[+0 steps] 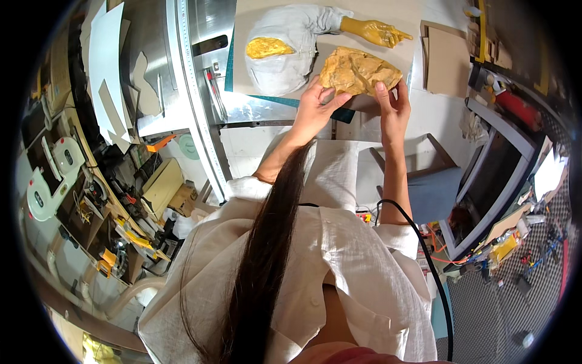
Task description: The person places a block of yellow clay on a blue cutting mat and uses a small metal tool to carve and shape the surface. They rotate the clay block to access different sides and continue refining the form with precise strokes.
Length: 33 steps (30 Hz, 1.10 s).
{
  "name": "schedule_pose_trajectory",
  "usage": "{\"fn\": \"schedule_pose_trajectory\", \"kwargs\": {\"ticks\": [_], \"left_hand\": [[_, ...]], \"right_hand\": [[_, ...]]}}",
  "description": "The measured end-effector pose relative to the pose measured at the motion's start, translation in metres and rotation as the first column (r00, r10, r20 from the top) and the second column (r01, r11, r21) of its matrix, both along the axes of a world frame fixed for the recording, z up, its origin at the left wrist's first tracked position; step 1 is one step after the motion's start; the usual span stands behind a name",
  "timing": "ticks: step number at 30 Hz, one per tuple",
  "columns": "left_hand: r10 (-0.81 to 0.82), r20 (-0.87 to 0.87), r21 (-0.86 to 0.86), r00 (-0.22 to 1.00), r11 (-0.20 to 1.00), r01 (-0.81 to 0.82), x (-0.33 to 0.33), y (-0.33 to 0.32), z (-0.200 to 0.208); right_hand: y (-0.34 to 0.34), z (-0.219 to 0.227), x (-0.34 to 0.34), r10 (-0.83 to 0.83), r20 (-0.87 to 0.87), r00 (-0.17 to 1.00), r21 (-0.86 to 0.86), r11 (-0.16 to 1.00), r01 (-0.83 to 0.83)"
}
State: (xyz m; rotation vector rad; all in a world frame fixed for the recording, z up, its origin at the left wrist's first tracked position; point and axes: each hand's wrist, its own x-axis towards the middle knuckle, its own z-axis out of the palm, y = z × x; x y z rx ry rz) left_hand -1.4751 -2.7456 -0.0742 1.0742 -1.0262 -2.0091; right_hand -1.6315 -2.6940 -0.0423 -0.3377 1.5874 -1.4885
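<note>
Between my two hands is a crumpled ochre sheet-like piece (354,70), wrinkled like a rock face; its exact material I cannot tell. My left hand (316,108) pinches its lower left edge, thumb across the front. On its lower right corner, the thumb and fingers of my right hand (394,108) are closed. Just beyond lies a sculpted figure part (285,76) wrapped in pale grey cloth, with a yellow oval patch (268,48). From its sleeve a yellow sculpted hand (376,31) reaches right, one finger pointing.
A brown board (242,76) on a green cutting mat (276,104) lies under the sculpture. Left of it run a long metal ruler rail (193,91) and slim red-tipped tools (215,94). White and brown card sheets (109,67) stand farther left. A chair (433,188) stands at the right.
</note>
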Motion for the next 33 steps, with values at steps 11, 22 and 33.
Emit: {"fn": "schedule_pose_trajectory", "kwargs": {"ticks": [11, 22, 33], "left_hand": [[0.014, 0.017, -0.019, 1.0, 1.0, -0.013, -0.002, 0.0, 0.005], [0.004, 0.041, -0.033, 0.999, 0.999, -0.003, -0.002, 0.001, 0.003], [-0.004, 0.053, 0.017, 0.999, 1.0, 0.003, 0.002, 0.004, 0.002]], "right_hand": [[-0.003, 0.01, -0.003, 0.045, -0.017, 0.999, 0.096, 0.994, -0.043], [-0.002, -0.001, -0.004, 0.052, -0.015, 0.999, 0.029, 0.998, -0.052], [-0.001, 0.003, -0.001, 0.041, -0.001, 0.999, -0.013, 0.999, -0.041]]}}
